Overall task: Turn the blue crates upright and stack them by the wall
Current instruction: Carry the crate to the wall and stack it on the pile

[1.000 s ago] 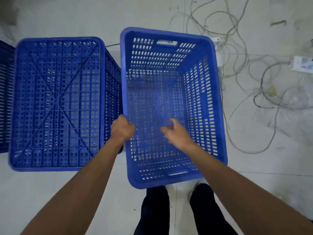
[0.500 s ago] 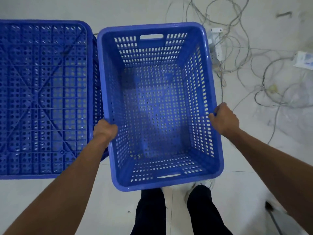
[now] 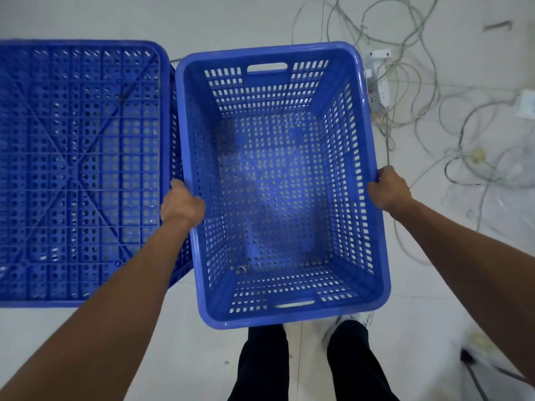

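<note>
An upright blue crate [image 3: 278, 198] with perforated walls and floor is in the centre, its opening facing up and nothing inside. My left hand [image 3: 181, 204] grips its left long rim. On the right long rim, my right hand [image 3: 389, 189] is closed. A second blue crate [image 3: 78, 169] lies upside down on the floor at the left, its ribbed bottom facing up, right beside the held crate.
A tangle of pale cables [image 3: 419, 105] with a white power strip [image 3: 379, 82] and a white box [image 3: 525, 104] covers the floor at the right. My legs in black trousers [image 3: 307, 363] stand below the crate. The floor is pale tile.
My right hand left the crate's inside and took hold of the right rim. The crate went from tilted to level between both hands. The left hand kept its grip.
</note>
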A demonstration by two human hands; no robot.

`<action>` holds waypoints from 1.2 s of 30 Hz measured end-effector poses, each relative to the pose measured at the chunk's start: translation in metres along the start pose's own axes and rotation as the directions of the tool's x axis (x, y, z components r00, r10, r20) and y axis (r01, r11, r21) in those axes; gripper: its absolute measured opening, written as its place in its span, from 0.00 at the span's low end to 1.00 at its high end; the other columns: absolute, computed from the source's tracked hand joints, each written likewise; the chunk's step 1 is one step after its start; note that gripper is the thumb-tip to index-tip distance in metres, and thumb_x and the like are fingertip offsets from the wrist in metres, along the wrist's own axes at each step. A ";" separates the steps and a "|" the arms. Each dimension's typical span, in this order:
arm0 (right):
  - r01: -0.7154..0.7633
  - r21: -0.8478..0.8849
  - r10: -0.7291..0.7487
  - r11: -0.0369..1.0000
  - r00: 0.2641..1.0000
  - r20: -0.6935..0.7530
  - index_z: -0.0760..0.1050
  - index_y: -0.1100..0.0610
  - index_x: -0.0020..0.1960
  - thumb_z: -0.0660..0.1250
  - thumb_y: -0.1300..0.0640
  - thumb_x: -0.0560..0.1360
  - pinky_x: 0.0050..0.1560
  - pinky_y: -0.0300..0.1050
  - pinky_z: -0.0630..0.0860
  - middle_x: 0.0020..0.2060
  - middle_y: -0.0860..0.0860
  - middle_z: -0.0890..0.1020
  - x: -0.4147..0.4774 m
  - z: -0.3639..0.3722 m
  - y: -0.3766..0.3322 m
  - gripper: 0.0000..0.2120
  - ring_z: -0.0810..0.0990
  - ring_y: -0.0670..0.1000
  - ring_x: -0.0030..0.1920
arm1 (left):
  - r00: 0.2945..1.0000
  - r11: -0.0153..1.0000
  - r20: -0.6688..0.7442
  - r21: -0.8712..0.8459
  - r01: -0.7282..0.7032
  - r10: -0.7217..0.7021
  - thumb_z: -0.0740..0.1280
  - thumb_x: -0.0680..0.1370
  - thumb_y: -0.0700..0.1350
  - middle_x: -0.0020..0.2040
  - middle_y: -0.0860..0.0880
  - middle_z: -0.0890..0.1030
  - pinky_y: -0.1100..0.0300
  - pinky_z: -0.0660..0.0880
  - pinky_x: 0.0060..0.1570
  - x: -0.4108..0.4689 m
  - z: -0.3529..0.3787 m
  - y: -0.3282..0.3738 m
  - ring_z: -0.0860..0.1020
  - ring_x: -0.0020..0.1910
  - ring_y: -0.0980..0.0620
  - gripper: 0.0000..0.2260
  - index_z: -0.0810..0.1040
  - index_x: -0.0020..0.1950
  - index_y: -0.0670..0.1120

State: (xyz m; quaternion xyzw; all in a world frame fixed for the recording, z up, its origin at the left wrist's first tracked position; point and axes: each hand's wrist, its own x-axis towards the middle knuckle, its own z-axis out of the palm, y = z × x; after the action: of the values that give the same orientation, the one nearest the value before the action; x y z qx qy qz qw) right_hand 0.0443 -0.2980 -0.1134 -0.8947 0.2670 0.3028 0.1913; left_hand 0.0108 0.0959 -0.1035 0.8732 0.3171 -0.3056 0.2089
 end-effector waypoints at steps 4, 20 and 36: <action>-0.026 0.044 0.024 0.999 0.999 0.028 0.69 0.62 0.61 0.62 0.57 0.76 0.51 0.54 0.76 0.53 0.58 0.77 0.003 -0.004 -0.002 0.16 0.77 0.60 0.50 | 1.000 1.000 0.006 0.006 0.015 -0.015 0.63 0.81 0.42 0.59 0.37 0.77 0.43 0.79 0.50 -0.004 -0.004 0.003 0.78 0.53 0.38 0.25 0.59 0.75 0.39; 0.071 -0.032 -0.073 0.997 0.995 -0.066 0.67 0.68 0.61 0.56 0.53 0.82 0.50 0.52 0.72 0.56 0.67 0.78 -0.086 -0.111 0.029 0.18 0.78 0.67 0.55 | 0.992 0.989 -0.024 0.089 -0.120 0.122 0.61 0.82 0.45 0.56 0.39 0.77 0.50 0.72 0.40 -0.124 -0.081 0.029 0.76 0.44 0.42 0.21 0.62 0.72 0.39; 0.344 -0.105 -0.359 0.933 0.896 -0.260 0.68 0.66 0.61 0.56 0.48 0.83 0.47 0.52 0.71 0.53 0.65 0.81 -0.303 -0.311 0.034 0.20 0.80 0.66 0.54 | 0.935 0.994 -0.350 -0.108 0.018 -0.055 0.62 0.81 0.45 0.56 0.32 0.78 0.47 0.71 0.46 -0.435 -0.186 0.030 0.77 0.54 0.33 0.16 0.67 0.63 0.35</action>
State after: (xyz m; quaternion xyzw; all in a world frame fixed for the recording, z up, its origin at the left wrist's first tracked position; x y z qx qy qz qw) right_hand -0.0438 -0.3721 0.3068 -0.9664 0.1163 0.1436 0.1788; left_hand -0.1607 -0.0069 0.3261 0.8958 0.3809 -0.1311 0.1877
